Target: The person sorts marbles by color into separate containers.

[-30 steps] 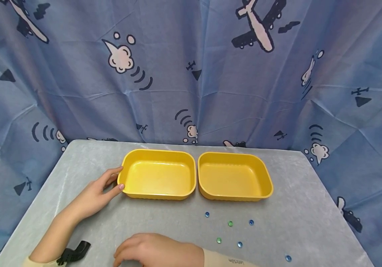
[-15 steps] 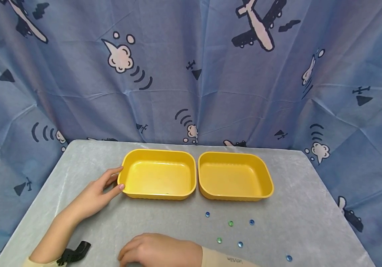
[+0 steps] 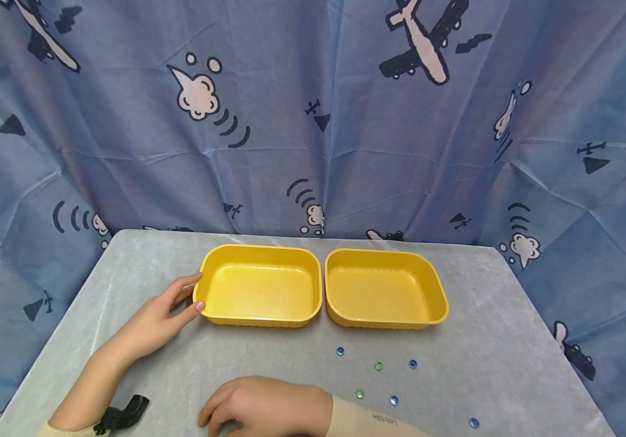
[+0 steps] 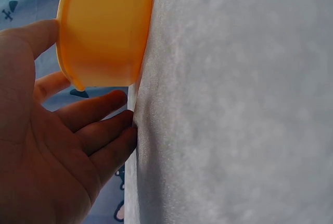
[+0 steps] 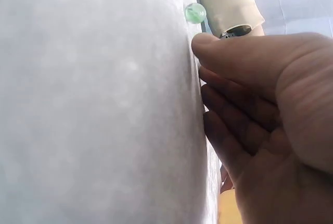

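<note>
My left hand [image 3: 162, 318] rests at the left end of the left yellow tub [image 3: 258, 285], its thumb and index fingertips on the rim. In the left wrist view the other fingers of this hand [image 4: 62, 130] lie loosely spread below the tub's wall [image 4: 104, 31]. Low over the grey table my right hand [image 3: 263, 403] points left, fingers loosely bent. A green glass marble [image 5: 195, 13] lies just beyond the thumb tip of that hand [image 5: 260, 94] in the right wrist view; nothing shows between thumb and fingers. The head view does not show this marble.
A second yellow tub [image 3: 384, 288] stands right of the first. Several small blue and green marbles lie in front of it, among them a blue one [image 3: 394, 400] and a green one [image 3: 359, 393]. A printed blue curtain [image 3: 269, 121] hangs behind the table [image 3: 487, 340].
My right hand has shifted slightly right and a little away from the near edge. The left hand, both tubs and the marbles beside them have stayed in place.
</note>
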`<move>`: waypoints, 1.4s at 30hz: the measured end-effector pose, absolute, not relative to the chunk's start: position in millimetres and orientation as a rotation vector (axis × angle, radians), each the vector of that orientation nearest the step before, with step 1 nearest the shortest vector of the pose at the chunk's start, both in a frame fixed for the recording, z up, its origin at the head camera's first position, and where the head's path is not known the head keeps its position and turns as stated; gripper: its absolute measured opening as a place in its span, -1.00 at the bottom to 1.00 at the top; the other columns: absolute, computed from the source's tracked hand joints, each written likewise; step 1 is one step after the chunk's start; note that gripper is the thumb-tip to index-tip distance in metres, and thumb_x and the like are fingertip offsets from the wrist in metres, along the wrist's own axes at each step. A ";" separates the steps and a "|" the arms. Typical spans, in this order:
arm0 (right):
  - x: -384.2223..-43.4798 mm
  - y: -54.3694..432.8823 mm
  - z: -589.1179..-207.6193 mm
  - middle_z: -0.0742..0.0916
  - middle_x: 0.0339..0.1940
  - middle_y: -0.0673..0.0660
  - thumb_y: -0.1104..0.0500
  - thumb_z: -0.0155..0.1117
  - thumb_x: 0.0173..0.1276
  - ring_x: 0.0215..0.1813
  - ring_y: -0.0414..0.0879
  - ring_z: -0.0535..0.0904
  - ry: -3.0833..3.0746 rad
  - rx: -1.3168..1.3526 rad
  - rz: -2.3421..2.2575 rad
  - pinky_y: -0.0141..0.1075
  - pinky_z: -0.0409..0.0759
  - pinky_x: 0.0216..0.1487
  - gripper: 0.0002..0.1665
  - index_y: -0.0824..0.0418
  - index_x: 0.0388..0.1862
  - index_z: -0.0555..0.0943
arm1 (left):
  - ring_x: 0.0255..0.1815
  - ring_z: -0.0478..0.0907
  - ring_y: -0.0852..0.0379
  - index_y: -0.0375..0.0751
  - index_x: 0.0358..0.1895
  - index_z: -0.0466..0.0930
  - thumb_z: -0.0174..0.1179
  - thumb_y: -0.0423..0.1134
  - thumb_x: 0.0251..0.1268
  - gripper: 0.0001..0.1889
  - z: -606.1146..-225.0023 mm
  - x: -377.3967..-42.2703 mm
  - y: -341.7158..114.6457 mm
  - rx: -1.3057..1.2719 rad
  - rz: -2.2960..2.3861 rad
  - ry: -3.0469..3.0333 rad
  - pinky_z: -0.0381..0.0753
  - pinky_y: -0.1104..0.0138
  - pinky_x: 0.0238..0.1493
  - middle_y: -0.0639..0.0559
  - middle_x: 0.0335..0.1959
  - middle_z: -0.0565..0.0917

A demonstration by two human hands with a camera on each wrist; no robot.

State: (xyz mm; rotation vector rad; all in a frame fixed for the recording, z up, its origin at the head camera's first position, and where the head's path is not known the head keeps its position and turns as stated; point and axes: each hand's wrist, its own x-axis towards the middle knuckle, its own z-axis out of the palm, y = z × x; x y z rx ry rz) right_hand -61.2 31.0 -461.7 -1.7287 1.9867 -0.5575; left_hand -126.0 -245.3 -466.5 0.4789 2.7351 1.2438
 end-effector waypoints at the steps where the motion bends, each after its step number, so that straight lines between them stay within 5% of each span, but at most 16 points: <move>1: -61.7 31.1 -462.3 0.73 0.34 -0.12 0.24 0.37 0.64 0.37 -0.51 0.50 1.989 -1.744 -0.561 -0.68 0.30 0.39 -0.79 0.09 0.14 0.82 | 0.54 0.49 -0.29 0.00 0.71 0.26 0.21 0.11 0.71 -0.31 -466.5 -125.9 -245.3 0.479 1.242 2.735 0.45 -0.32 0.44 -0.29 0.50 0.57; 21: -57.9 28.5 -464.2 0.70 0.34 -0.21 0.09 0.35 0.67 0.40 -0.52 0.44 2.034 -1.839 -0.451 -0.65 0.21 0.45 -0.71 -0.02 0.26 0.81 | 0.54 0.49 -0.28 0.00 0.71 0.27 0.21 0.09 0.71 -0.33 -464.0 -124.1 -245.0 0.482 1.251 2.737 0.46 -0.31 0.43 -0.27 0.49 0.58; 42: -57.5 31.0 -461.5 0.75 -0.01 -0.28 0.10 0.39 0.66 0.07 -0.59 0.49 2.101 -1.825 -0.505 -0.69 0.35 0.25 -0.80 -0.05 0.16 0.81 | 0.54 0.49 -0.27 0.00 0.71 0.27 0.20 0.12 0.71 -0.32 -465.5 -124.6 -244.2 0.475 1.249 2.734 0.46 -0.31 0.44 -0.26 0.48 0.60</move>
